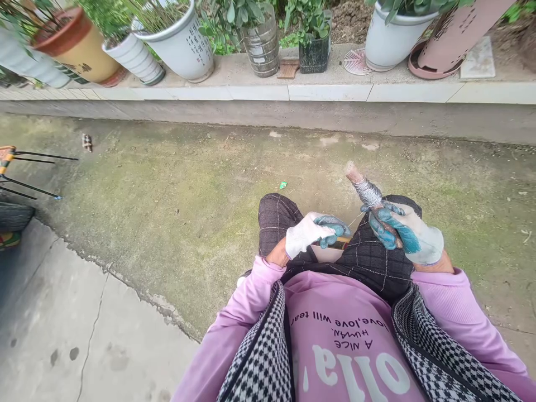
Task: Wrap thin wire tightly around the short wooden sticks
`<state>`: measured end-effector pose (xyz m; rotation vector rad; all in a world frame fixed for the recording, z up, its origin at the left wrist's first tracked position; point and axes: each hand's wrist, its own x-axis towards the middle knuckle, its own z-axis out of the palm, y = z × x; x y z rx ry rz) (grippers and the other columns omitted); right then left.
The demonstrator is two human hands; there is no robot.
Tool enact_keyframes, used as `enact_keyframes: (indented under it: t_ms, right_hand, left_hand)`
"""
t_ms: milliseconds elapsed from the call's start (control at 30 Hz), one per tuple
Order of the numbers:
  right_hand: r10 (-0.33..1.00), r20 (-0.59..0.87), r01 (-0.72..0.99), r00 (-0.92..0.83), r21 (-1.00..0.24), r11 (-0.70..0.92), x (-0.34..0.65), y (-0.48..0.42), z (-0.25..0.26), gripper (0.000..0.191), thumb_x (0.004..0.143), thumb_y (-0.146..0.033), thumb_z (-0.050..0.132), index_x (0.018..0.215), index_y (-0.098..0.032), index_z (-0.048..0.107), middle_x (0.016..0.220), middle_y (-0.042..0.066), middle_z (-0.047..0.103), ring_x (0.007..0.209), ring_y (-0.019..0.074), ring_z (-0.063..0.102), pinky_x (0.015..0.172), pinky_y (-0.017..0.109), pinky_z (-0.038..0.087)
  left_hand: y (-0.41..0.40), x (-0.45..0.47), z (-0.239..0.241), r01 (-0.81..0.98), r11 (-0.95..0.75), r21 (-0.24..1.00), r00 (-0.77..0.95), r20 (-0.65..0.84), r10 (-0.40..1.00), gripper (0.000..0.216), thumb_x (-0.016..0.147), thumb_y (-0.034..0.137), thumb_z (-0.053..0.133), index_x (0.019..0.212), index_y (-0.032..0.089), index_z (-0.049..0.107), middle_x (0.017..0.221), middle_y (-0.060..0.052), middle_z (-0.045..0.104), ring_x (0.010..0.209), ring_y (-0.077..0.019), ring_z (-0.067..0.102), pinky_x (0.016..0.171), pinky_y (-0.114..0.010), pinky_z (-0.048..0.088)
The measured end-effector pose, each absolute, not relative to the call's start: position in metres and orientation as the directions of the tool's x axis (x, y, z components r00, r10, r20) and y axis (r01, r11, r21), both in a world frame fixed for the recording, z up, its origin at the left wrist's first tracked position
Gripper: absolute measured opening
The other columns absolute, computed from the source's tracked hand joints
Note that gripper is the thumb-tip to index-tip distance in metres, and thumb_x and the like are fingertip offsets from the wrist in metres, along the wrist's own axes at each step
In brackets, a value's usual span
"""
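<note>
I sit with both hands over my lap, in white gloves with blue-coated fingers. My right hand (404,231) is closed around a short wooden stick (363,187) wound with grey thread, which points up and away from me. A thin thread (355,219) runs from that spool to my left hand (315,233), which is closed around a thin yellowish rod (343,239) lying across my knees. The rod's far part is hidden behind my legs.
Mossy concrete ground stretches ahead to a low tiled ledge (293,92) carrying several potted plants (180,39). Thin black metal rods (33,173) and a dark tyre-like object (14,216) are at the left edge. A small green scrap (283,185) lies on the ground.
</note>
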<state>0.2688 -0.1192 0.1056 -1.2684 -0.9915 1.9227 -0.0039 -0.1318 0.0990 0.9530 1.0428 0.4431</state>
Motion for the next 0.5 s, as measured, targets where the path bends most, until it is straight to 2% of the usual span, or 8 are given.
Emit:
enact_keyframes:
  t_ms: [167,333,500]
  right_hand:
    - [0.800,-0.489,-0.078,-0.347,-0.835,-0.545,0.269,-0.119,0.104,0.048,0.078,-0.060,0.097,0.087,-0.023,0.067,0.055,-0.005,0.054,0.039,0.0108,0.040,0.034,0.027,0.034]
    - [0.782,-0.515,-0.082,-0.351,-0.815,-0.574,0.268,-0.118,0.100,0.055,0.069,-0.062,0.101,0.092,-0.021,0.072,0.056,-0.006,0.054,0.038,0.0110,0.042,0.033,0.027,0.034]
    - [0.792,-0.522,-0.093,-0.316,-0.814,-0.573,0.268,-0.118,0.098,0.054,0.074,-0.062,0.100,0.096,-0.020,0.073,0.056,-0.006,0.055,0.037,0.0103,0.042,0.033,0.025,0.033]
  left_hand:
    - [-0.133,-0.001,0.113,0.113,0.502,0.857,0.419,-0.500,0.758,0.033,0.076,0.042,0.076,0.090,0.012,0.079,0.075,0.000,0.064,0.065,-0.0092,0.049,0.060,-0.023,0.038]
    - [-0.135,0.005,0.106,0.107,0.523,0.846,0.339,-0.525,0.780,0.036,0.070,0.044,0.075,0.089,0.014,0.074,0.072,0.002,0.061,0.062,-0.0095,0.048,0.058,-0.025,0.036]
    - [-0.140,0.010,0.096,0.019,0.471,0.882,0.333,-0.450,0.829,0.035,0.070,0.046,0.081,0.082,0.015,0.070,0.071,0.004,0.061,0.061,-0.0089,0.050,0.059,-0.025,0.039]
